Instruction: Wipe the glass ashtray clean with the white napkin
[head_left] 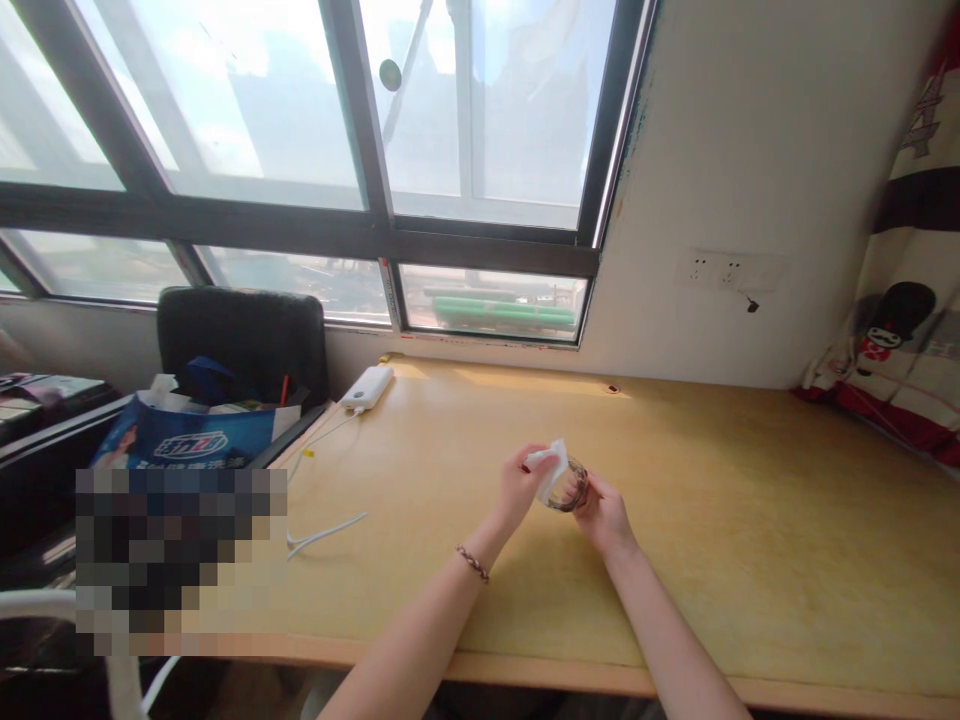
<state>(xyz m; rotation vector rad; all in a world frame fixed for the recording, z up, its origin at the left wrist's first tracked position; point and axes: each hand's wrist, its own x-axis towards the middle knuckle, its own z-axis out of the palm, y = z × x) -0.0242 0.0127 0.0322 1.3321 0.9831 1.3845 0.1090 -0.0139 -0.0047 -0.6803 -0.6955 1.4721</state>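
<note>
Over the middle of the desk (750, 520), both hands meet around a small glass (571, 487). The right hand (602, 515) cups the glass from the near side, fingers curled about its wall so that it sits tilted, mouth toward the left. The left hand (517, 490) pinches a white tissue (551, 463) between thumb and fingers and presses it against the rim of the glass; a braided bracelet (473, 563) circles that wrist. Glass and tissue hang just above the desk, and whether they touch its top cannot be told. At the desk's far left corner lies a white power bank (368, 386), and a white cable (322, 530) trails from it along the desk's left edge. Beyond that edge stands a black chair (244, 335) with a blue bag (184, 440) in it. Behind the desk runs a window (300, 150), and on the wall to its right sits a socket (727, 270). A patterned cloth (896, 350) hangs at the desk's far right end.
</note>
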